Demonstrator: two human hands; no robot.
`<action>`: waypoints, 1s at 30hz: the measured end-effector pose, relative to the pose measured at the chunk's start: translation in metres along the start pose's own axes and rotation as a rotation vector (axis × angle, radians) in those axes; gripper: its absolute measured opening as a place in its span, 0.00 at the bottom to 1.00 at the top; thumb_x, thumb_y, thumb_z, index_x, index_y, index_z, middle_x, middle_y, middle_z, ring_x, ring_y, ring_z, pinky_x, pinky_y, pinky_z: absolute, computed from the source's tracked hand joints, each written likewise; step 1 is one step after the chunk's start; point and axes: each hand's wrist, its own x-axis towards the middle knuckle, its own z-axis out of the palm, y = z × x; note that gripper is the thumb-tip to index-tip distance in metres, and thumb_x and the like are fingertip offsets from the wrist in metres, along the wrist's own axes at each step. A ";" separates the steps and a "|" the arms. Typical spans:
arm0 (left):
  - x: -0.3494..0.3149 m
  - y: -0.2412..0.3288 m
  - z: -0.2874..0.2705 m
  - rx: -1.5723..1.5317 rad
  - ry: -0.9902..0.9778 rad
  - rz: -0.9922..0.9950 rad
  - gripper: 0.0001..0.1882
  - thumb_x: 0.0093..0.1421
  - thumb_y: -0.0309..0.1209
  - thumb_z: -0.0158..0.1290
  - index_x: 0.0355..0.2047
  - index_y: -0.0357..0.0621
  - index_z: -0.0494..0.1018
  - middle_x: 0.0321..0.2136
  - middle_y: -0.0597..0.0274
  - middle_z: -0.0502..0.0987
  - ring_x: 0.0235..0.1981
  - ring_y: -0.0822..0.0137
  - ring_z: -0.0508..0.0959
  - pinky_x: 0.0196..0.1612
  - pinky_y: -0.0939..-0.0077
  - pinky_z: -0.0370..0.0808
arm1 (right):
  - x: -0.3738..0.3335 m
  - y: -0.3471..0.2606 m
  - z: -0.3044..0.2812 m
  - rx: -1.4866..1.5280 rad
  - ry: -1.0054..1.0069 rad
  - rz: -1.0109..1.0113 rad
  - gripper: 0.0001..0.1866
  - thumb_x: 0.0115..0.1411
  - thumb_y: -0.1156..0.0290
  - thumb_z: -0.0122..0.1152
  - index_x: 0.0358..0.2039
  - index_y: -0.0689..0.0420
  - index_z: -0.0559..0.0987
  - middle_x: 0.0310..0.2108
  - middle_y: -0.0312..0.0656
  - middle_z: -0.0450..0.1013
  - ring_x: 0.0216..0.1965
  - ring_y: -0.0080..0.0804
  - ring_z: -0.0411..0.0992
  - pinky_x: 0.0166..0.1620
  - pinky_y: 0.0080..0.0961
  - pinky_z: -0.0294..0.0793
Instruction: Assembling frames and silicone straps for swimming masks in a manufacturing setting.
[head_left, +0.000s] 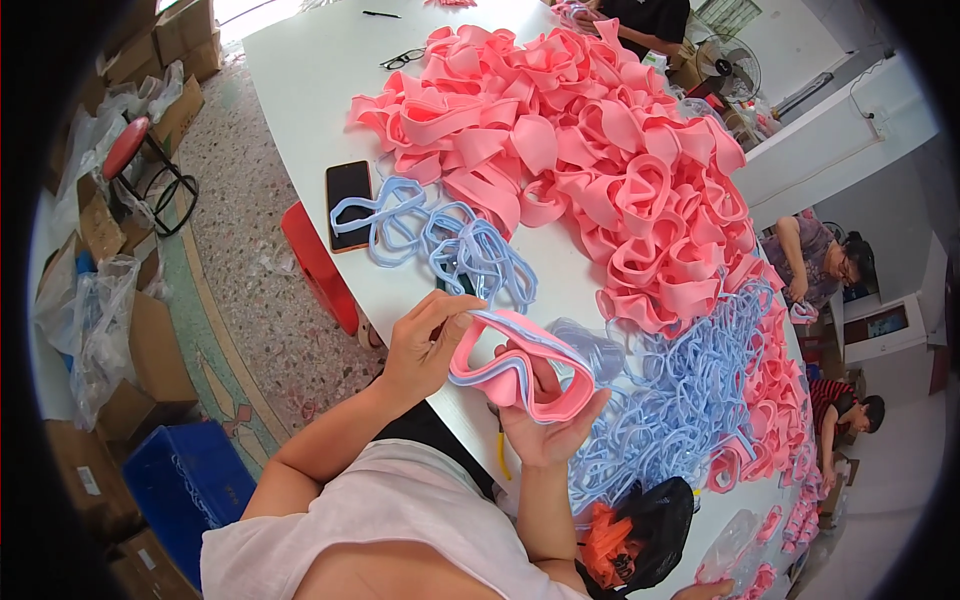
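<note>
Though near band (565, 406), loops (403, 183) across phone (348, 183)

From my head, the left fisheye camera of a side-by-side pair looks steeply down and forward across the white table (300, 90), from above the edge nearest my torso (400, 520). My left hand (420, 345) and right hand (545, 435) are nearer the lens than the table. This wide view also takes in floor (240, 180) left of the table and co-workers (800, 255) beyond it.

A red-seated stool (126, 146) stands on speckled floor (240, 215), a pale wall (795, 35) opposite
</note>
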 end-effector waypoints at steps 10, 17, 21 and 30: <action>0.000 0.004 -0.004 0.027 0.034 -0.007 0.09 0.66 0.26 0.50 0.44 0.39 0.76 0.26 0.61 0.72 0.24 0.72 0.68 0.28 0.80 0.65 | -0.005 -0.003 -0.003 -0.543 -0.093 -0.005 0.56 0.52 0.33 0.60 0.68 0.60 0.53 0.68 0.50 0.53 0.69 0.46 0.52 0.67 0.46 0.53; 0.004 0.010 -0.012 0.153 0.051 0.105 0.09 0.67 0.26 0.49 0.44 0.39 0.76 0.27 0.64 0.71 0.25 0.77 0.66 0.27 0.83 0.63 | -0.005 -0.035 0.018 -0.972 0.243 -0.217 0.42 0.60 0.52 0.61 0.66 0.62 0.57 0.60 0.48 0.62 0.58 0.37 0.65 0.57 0.35 0.68; 0.004 0.010 -0.009 0.168 0.032 0.075 0.10 0.67 0.26 0.48 0.45 0.38 0.75 0.28 0.62 0.71 0.25 0.75 0.67 0.27 0.82 0.63 | 0.002 -0.031 0.012 -1.429 0.273 -0.264 0.28 0.65 0.68 0.56 0.64 0.61 0.64 0.53 0.44 0.65 0.51 0.30 0.68 0.52 0.25 0.69; 0.001 0.005 -0.012 0.202 0.053 0.215 0.10 0.65 0.24 0.50 0.46 0.38 0.75 0.29 0.59 0.73 0.24 0.71 0.72 0.26 0.79 0.69 | 0.006 -0.037 0.019 -1.327 0.330 -0.362 0.16 0.60 0.71 0.65 0.48 0.60 0.77 0.44 0.38 0.67 0.41 0.22 0.69 0.41 0.16 0.69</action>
